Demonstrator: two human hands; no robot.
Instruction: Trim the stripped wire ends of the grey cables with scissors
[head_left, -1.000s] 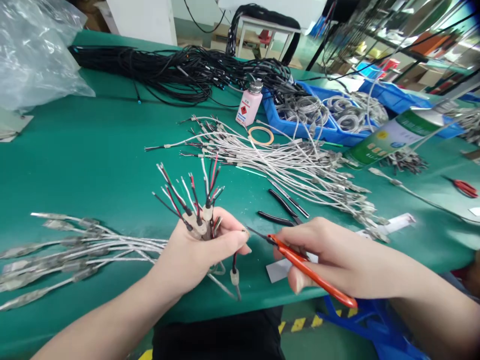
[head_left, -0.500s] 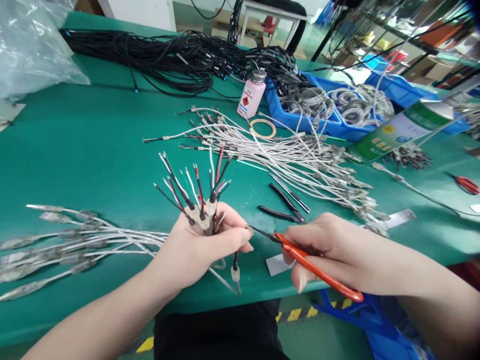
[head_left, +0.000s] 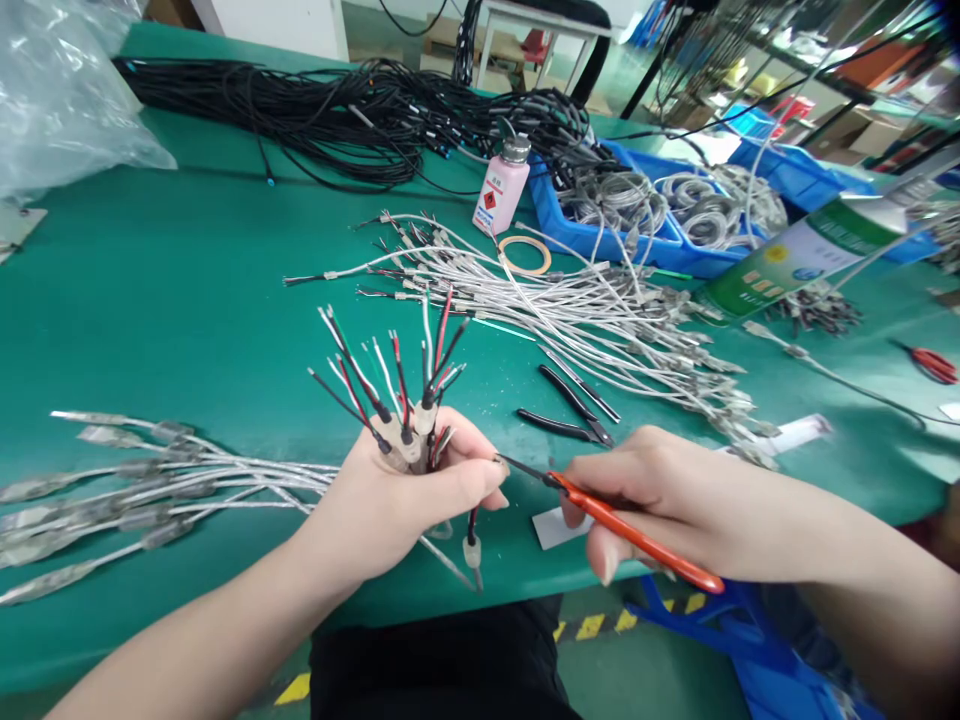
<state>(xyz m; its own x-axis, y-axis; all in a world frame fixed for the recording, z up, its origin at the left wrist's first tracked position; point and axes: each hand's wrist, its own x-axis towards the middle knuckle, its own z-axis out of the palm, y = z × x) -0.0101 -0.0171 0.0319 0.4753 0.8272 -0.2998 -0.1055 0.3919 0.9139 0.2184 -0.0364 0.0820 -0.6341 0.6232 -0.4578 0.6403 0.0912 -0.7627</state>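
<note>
My left hand is closed around a bundle of cables, their black, red, white and green wire ends fanning upward from pale sleeves. One wire end is pinched between its thumb and forefinger. Another cable end droops below that hand. My right hand grips scissors with orange handles. Their thin dark blades point left, and the tips meet the left fingertips at the pinched wire. Whether the blades touch the wire is too small to tell. The bundle's plug ends lie on the table to the left.
Black-handled cutters and tweezers lie beyond my hands. Behind them spread many white cables, a tape ring and a pink bottle. Blue bins, a green can and black cables stand farther back.
Both hands hold nearly the same place. The right hand and the scissors have tilted slightly, the handle end rising a little; the bundle's wires have shifted slightly right.
</note>
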